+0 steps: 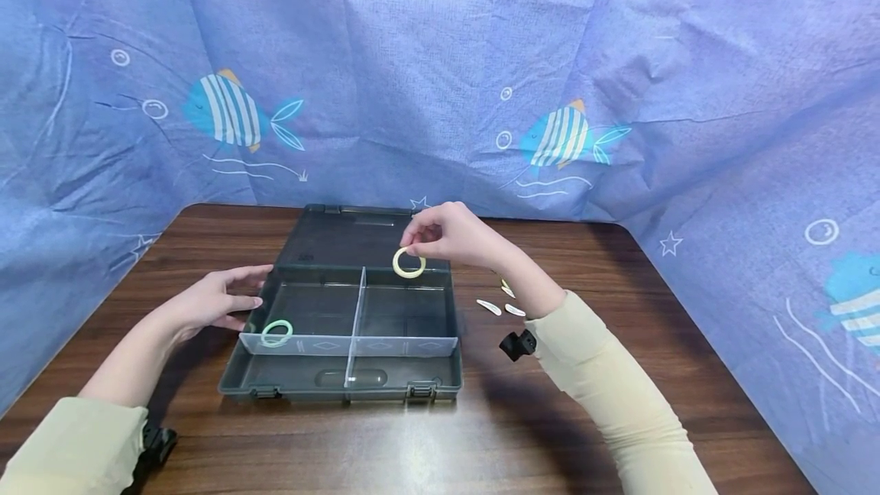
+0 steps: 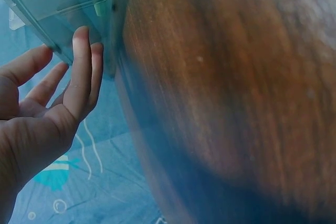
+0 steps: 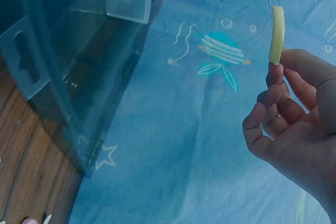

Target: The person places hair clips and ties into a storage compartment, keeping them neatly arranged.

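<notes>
My right hand [image 1: 454, 235] pinches a yellow hair tie [image 1: 409, 275] between thumb and fingertips, up over the back right of a dark, see-through divided box [image 1: 309, 394]. Edge-on in the right wrist view, the same hair tie [image 3: 276, 35] looks like a short upright band. The box lies open, its lid [image 1: 337, 239] folded back. A green hair tie [image 1: 277, 321] is at the box's left side, overlapping the clear lengthwise divider [image 1: 402, 347]. Fingers spread, my left hand [image 1: 213, 300] is at the box's left wall, its fingertips right by the rim.
Right of the box lie several small hair clips, among them a white clip [image 1: 489, 307], partly behind my right forearm. The brown wooden table [image 1: 385, 453] ends at a blue fish-print cloth [image 1: 412, 82] hanging behind and at both sides.
</notes>
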The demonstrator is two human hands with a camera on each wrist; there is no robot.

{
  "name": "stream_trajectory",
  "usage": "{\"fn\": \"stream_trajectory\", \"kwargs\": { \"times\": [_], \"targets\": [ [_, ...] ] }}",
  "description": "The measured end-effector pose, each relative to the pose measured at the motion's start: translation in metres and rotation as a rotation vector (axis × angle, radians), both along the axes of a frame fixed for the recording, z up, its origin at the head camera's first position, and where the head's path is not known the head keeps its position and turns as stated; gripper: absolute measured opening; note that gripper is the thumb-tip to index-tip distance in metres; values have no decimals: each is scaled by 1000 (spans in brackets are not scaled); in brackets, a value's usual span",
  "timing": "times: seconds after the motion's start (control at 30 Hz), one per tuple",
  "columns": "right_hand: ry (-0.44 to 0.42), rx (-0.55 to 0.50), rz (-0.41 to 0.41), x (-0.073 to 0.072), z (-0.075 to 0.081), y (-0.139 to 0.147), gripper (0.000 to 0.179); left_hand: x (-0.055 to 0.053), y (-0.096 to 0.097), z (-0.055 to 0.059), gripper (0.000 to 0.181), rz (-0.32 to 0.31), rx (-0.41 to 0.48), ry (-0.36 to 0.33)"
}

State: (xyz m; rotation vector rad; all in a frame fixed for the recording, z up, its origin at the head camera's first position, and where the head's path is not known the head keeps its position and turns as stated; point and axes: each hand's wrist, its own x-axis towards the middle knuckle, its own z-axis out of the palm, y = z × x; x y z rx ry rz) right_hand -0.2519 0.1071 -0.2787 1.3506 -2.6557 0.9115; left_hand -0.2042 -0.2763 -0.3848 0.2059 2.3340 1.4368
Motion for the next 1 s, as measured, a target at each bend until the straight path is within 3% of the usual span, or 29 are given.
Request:
{"fn": "stream_trajectory", "kwargs": {
  "times": [0.6,1.0],
  "targets": [
    [31,69,89,5,2,-57,3,0,-1,0,69,1,8,8],
    [-22,72,117,-1,-18,-87,4,-1,-1,-1,69,5,17,3]
  ]
}}
